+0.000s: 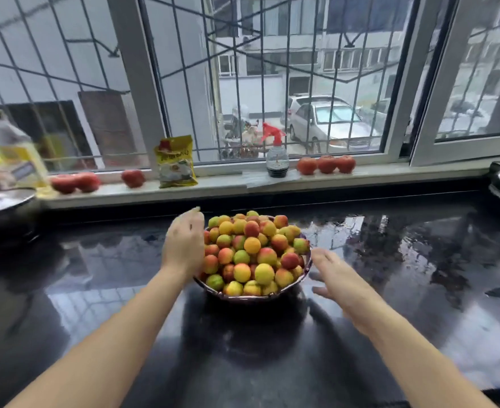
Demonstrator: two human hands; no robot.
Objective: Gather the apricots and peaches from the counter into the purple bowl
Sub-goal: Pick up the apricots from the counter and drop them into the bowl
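Left hand (184,245) sits flat against the left flank of the fruit pile, fingers straight and pointing away from the body, nothing held; palm faces inward toward the fruit. Right hand (335,273) is also slack and empty, fingers spread, just off the right rim of the purple bowl (260,296), apart from it or barely brushing, can't tell which. So the bowl lies directly between both hands: inward (right) of the left palm, inward (left) of the right palm. Left hand is the closer one, touching fruit; right hand is slightly nearer the body and lower toward the counter (419,290). Apricots and peaches (253,251) are heaped well above the rim, mounded in the bowl, no loose ones visible on the dark counter around either hand. Judgement: gathering looks essentially done; any coming move is a two-handed cup or steady of the bowl, hands closing inward toward each other. Risk: top fruit rolling off the heap if nudged. Farther out beyond the hands, red tomatoes (326,164), a yellow packet (175,161) and a spray bottle (276,154) on the windowsill, not task items.
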